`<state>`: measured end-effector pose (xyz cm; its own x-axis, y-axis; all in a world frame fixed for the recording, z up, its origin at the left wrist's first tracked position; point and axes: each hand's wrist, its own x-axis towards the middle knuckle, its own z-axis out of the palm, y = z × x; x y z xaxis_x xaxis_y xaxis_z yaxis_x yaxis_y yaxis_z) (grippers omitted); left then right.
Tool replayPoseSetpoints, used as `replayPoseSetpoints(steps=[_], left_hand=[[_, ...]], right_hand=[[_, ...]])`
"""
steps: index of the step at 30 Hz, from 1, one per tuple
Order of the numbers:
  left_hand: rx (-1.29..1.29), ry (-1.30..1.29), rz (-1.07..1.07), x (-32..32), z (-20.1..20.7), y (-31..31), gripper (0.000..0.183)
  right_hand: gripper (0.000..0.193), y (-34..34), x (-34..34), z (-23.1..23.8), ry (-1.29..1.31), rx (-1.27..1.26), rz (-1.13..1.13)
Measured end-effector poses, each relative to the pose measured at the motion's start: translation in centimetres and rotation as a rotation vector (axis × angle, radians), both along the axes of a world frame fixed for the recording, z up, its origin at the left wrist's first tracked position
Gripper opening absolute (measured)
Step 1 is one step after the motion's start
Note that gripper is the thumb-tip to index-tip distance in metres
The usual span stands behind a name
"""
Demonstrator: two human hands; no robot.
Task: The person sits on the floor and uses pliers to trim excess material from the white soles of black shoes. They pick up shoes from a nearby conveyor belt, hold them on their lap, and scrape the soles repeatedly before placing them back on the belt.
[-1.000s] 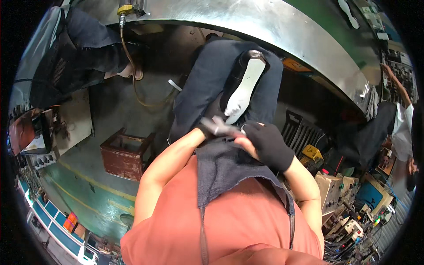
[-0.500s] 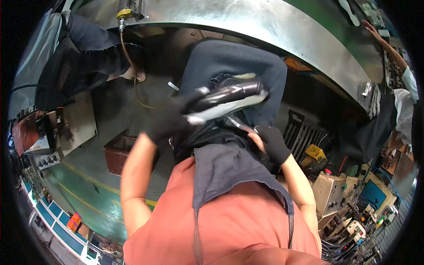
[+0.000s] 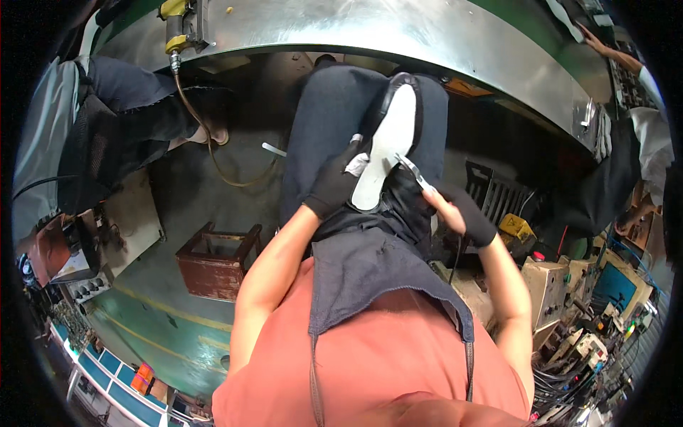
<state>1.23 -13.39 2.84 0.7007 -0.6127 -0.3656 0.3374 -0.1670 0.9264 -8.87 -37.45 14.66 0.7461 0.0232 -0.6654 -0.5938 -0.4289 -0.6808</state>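
On my lap lies a black shoe with its white sole point(image 3: 395, 132) facing up, toe pointing away from me. My left hand point(image 3: 336, 179), in a dark glove with pale fingertips, grips the shoe along its left side near the heel. Closed around a slim silver metal tool point(image 3: 414, 171) is my right hand point(image 3: 464, 213), gloved in black with bare fingers showing. The tool's tip meets or hovers just over the middle of the sole; its exact kind is too small to tell. A dark apron point(image 3: 377, 274) covers my front.
A metal bench point(image 3: 341, 27) runs across the front, with a yellow-and-black air tool point(image 3: 176, 34) and its hose. A wooden stool point(image 3: 217, 267) stands at left. Other people are at both sides; one person's hand point(image 3: 594, 39) reaches onto the bench. Machinery point(image 3: 548, 285) stands at right.
The shoe has turned from lying crosswise, blurred, to pointing away with its sole up. My left hand has moved right with it. The tool has risen to the sole.
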Motion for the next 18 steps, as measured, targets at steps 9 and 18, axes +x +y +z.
replayPoseSetpoints(steps=[9,18], left_hand=[[0.2,-0.422,0.077,-2.8,-1.4,-1.3,0.09],[-0.211,-0.141,0.492,0.0,-8.5,-3.3,0.055]], right_hand=[[0.046,1.0,6.5,-1.3,-0.385,-0.662,0.78],[0.041,-1.8,10.4,-4.8,-0.568,-0.463,0.949]])
